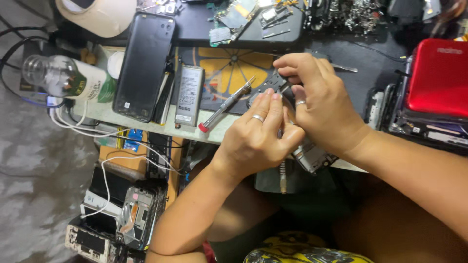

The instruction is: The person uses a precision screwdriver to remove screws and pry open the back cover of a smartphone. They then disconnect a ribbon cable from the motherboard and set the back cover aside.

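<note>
While both hands pinch an opened phone (312, 157) at the bench's (146, 124) front edge, the left hand (258, 136) and right hand (319, 104) close around it. One tray (195, 29) along the back edge holds circuit boards (239, 17). One battery (189, 95), one screwdriver (225, 104) and one bottle (68, 78) lie left.

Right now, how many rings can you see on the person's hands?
2. One ring is on the left hand; the other ring is on the right hand. Folded fingers may hide more.
</note>
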